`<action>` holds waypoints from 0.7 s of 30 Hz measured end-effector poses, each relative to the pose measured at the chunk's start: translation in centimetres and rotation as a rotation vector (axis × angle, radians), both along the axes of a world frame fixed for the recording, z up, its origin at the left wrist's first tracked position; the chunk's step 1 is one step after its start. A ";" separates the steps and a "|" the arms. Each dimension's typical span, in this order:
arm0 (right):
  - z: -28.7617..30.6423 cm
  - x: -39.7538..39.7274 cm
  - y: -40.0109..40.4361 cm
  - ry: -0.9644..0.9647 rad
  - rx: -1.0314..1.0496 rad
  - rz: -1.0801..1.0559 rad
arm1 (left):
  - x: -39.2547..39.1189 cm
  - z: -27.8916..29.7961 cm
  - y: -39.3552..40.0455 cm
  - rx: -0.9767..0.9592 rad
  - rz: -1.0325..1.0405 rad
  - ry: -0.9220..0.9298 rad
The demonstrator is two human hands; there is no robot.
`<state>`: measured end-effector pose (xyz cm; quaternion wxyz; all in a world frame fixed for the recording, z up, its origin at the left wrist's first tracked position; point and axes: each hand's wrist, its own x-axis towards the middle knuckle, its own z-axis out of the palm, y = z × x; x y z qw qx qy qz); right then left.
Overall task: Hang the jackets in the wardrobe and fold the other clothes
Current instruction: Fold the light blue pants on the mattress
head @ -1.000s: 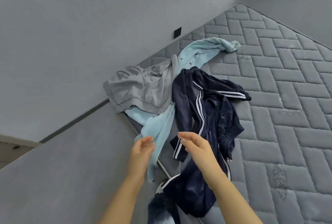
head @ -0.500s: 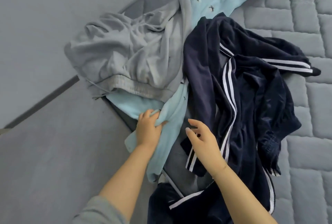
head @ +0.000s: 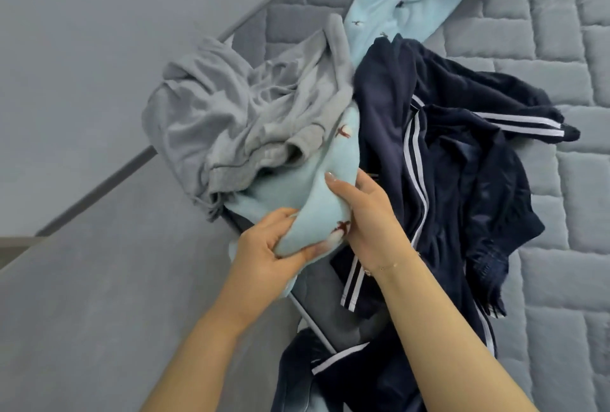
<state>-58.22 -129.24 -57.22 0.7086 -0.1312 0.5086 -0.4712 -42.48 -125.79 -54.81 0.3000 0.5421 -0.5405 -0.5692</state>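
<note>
Both hands grasp the light blue garment (head: 333, 193) — the left hand (head: 264, 256) bunches its near end from below, the right hand (head: 366, 210) curls over it from the right. The garment runs far across the quilted mattress (head: 544, 180), under the grey garment (head: 237, 114) on its left, with the navy striped jacket (head: 462, 164) on its right.

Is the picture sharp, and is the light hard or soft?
Head view: soft, even light, no glare; the wide lens bends the mattress seams; both hands gripping the light blue garment look slightly soft, the lower edge blurrier.
</note>
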 end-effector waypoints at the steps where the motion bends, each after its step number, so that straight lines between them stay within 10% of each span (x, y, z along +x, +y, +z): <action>1: 1.2 -0.8 0.4 -0.005 -0.037 -0.028 | -0.5 0.7 0.3 0.027 -0.004 0.026; 5: 5.9 -5.4 2.6 0.002 -0.209 -0.104 | -3.2 3.3 1.8 0.105 0.064 0.259; 15: 14.2 -23.2 19.7 0.052 -0.299 -0.407 | -16.7 8.6 10.2 -0.022 0.151 0.113; 21: 9.7 -34.6 37.5 0.269 0.079 -0.648 | -26.7 3.5 22.9 0.202 -0.065 -0.004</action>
